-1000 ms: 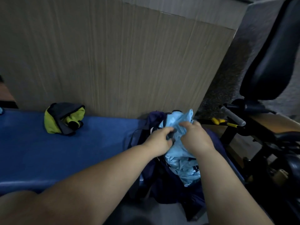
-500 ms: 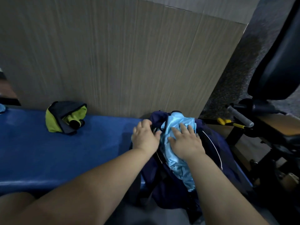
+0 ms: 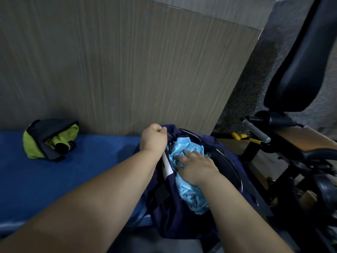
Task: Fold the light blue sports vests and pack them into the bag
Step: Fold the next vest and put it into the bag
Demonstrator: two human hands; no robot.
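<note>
Right now the L hand (image 3: 152, 138) is a tight fist, fingers curled round the far rim of the navy bag (image 3: 173, 214), gripping that edge. The R hand (image 3: 197, 166) lies flat, its fingers (image 3: 183, 157) straight & a bit spread, pressing down on the light blue vest (image 3: 191, 196) w/o pinching it.

The vest sits crumpled in the bag's open mouth. Part bunches up just past the R fingertips, part is under the palm, & the rest trails back along the inner side of the R wrist, spilling over the near lip of the bag. Can't tell how neatly it's folded. A white tag (image 3: 167, 166) hangs inside the bag opening, betw. the two hands, just left of the R fingers & below the L wrist.

The bag slumps at the end of a blue padded bench (image 3: 73, 170). Well left of the L knuckles, on the same bench, lies a green & grey pouch (image 3: 49, 139), apart from everything else. Straight beyond the L fist stands a wood-grain panel (image 3: 127, 70).

Right of the R fingers, apart from the bag, are a yellow-handled tool (image 3: 238, 136) & a grey grip bar (image 3: 257, 131) sticking out from a black machine frame. Above that, further right, is a black padded seat back (image 3: 300, 61).
</note>
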